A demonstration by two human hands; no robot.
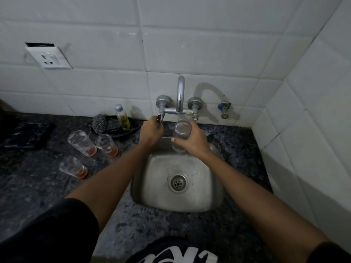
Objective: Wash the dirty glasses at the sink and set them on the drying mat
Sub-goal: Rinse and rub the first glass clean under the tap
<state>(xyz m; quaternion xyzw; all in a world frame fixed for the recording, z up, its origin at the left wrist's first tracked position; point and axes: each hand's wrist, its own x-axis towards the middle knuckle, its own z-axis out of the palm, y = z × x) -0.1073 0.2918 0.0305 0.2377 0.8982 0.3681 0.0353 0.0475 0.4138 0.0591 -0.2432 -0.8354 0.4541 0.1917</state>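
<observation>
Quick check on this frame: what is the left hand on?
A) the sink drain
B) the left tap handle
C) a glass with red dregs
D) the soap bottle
B: the left hand grips the left tap handle below its wall valve, while the right hand holds a clear glass under the spout, with water spilling into the sink.

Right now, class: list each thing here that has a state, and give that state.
Left hand: grips the tap handle.
Right hand: holds a glass under the spout.
Water: running.
Three glasses: upright on the counter, reddish dregs inside.
Sink: wet, drain open.
</observation>
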